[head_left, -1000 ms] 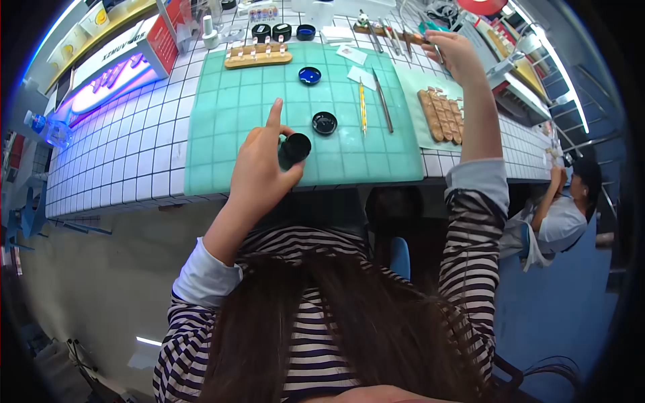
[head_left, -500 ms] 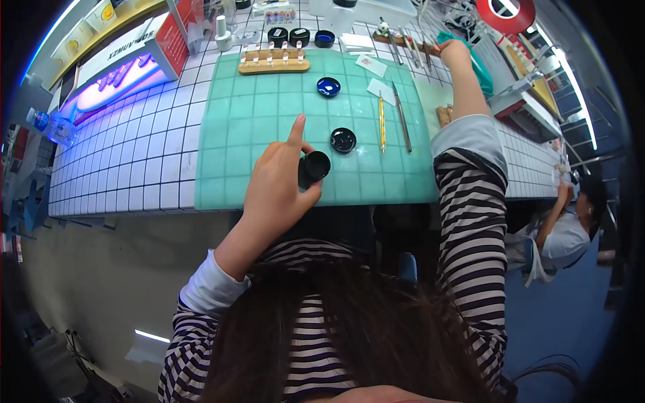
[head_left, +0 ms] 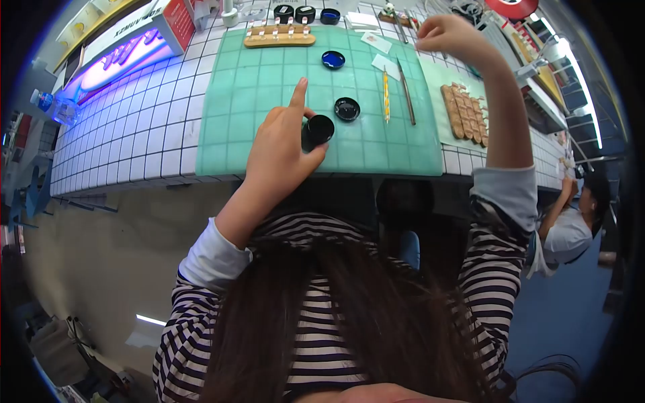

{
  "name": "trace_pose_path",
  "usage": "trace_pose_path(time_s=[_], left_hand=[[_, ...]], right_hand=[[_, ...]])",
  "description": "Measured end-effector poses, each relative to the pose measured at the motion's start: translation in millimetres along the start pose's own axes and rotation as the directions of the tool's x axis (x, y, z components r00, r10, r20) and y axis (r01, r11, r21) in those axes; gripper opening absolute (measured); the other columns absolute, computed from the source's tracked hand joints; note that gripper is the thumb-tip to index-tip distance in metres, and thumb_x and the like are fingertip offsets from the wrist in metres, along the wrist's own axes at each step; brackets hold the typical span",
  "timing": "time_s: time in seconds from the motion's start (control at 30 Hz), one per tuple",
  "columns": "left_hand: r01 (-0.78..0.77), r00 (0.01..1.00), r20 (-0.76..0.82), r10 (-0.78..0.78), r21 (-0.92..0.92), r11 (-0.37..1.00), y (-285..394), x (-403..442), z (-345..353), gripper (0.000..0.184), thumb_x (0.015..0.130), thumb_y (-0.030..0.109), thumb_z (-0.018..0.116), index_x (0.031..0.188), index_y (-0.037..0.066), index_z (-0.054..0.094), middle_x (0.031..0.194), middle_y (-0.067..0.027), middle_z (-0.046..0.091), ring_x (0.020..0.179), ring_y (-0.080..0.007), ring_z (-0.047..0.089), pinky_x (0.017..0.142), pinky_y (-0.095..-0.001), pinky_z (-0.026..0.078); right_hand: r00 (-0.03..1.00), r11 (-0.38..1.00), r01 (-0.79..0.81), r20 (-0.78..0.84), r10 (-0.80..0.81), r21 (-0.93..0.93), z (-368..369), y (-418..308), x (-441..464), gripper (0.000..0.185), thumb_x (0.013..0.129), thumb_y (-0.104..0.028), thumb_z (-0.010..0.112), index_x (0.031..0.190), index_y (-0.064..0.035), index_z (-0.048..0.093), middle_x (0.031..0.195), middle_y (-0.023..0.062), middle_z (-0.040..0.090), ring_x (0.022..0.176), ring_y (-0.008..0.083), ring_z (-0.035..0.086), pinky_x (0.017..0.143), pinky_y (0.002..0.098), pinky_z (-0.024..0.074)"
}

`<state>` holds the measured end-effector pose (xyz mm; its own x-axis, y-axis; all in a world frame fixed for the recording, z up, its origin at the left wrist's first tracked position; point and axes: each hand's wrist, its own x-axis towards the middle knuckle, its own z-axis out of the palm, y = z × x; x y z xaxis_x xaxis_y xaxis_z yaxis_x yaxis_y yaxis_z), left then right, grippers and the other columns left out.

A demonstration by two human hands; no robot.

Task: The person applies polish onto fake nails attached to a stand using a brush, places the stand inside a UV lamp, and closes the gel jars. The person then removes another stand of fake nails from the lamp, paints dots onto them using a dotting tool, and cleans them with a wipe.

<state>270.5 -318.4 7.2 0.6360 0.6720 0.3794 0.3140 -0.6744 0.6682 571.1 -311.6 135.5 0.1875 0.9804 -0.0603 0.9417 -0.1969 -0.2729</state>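
Note:
My left hand (head_left: 279,144) is closed round a small black jar (head_left: 321,129) above the green mat (head_left: 269,101), its index finger pointing forward. Just right of it lies a black lid or dish with dark contents (head_left: 347,109). Farther back is a similar dish with blue in it (head_left: 332,60). Over the mat's back right corner, my right hand (head_left: 453,41) is raised with curled fingers; whatever they may hold is hidden. Near it lie a yellow-patterned pen-like tool (head_left: 386,97), a thin dark brush-like tool (head_left: 407,94) and white cards (head_left: 376,43).
A wooden stand with nail tips (head_left: 279,37) is at the mat's back; several similar wooden strips (head_left: 463,114) lie right. A lit nail lamp (head_left: 127,54) and a bottle (head_left: 54,106) are left. Black jars (head_left: 306,14) line the back. Another person (head_left: 571,221) sits far right.
My right hand has drawn back from the tool rest at the back right, uncovering the wooden strips. The view has tilted down. My left hand keeps the jar.

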Motion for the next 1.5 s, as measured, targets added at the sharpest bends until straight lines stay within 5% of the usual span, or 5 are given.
trace_pose_path(time_s=[0.13,0.2,0.63,0.9,1.5], left_hand=[[-0.037,0.997,-0.060,0.041,0.062,0.997,0.0,1.1,3.6,0.084,0.064,0.011,0.068,0.133,0.000,0.022,0.090,-0.0109,0.056,0.083,-0.0281,0.051,0.075,-0.0382,0.042],[-0.032,0.998,-0.049,0.037,0.113,0.993,-1.6,5.1,3.7,0.084,0.064,0.011,0.068,0.133,-0.001,0.021,0.089,-0.0119,0.056,0.083,-0.0292,0.051,0.076,-0.0388,0.042],[0.145,0.984,0.088,-0.153,0.091,0.985,-28.5,53.3,-48.9,0.085,0.065,0.011,0.062,0.137,0.011,0.017,0.102,-0.0185,0.055,0.092,-0.0316,0.053,0.083,-0.0356,0.041],[0.233,0.970,0.009,-0.245,0.278,0.932,-34.1,101.8,-102.9,0.065,0.060,0.010,0.061,0.118,-0.006,0.037,0.090,-0.0239,0.058,0.083,-0.0350,0.058,0.073,-0.0367,0.046],[0.311,0.944,-0.185,-0.274,0.211,0.927,-173.4,123.9,-108.1,0.081,0.059,0.006,0.062,0.132,0.003,0.027,0.100,-0.0236,0.058,0.095,-0.0327,0.056,0.082,-0.0350,0.044]], right_hand=[[0.978,0.992,0.044,0.198,-0.067,0.119,63.1,-61.1,-62.7,0.047,0.064,-0.028,0.070,0.102,-0.0067,0.053,0.102,0.0198,0.056,0.085,0.0283,0.058,0.071,0.0358,0.0466],[0.970,0.969,0.244,0.004,-0.244,0.032,102.5,-63.5,-73.8,0.052,0.066,-0.026,0.069,0.109,-0.0093,0.046,0.101,0.0187,0.054,0.099,0.0307,0.051,0.080,0.0378,0.0433],[0.981,0.953,0.148,-0.158,-0.109,0.264,111.3,-97.1,-60.7,0.042,0.064,-0.012,0.063,0.099,-0.0043,0.042,0.092,0.0163,0.056,0.078,0.0284,0.057,0.067,0.0343,0.0446],[0.983,0.986,0.032,-0.183,-0.002,0.163,59.1,-90.2,-7.9,0.043,0.060,-0.013,0.066,0.099,-0.0044,0.049,0.090,0.0128,0.057,0.075,0.0209,0.056,0.066,0.0308,0.0457],[0.894,0.964,0.260,-0.389,-0.222,0.047,181.7,-228.6,103.4,0.026,0.073,-0.006,0.051,0.098,-0.0055,0.048,0.082,0.0164,0.060,0.080,0.0316,0.060,0.067,0.0413,0.0478]])
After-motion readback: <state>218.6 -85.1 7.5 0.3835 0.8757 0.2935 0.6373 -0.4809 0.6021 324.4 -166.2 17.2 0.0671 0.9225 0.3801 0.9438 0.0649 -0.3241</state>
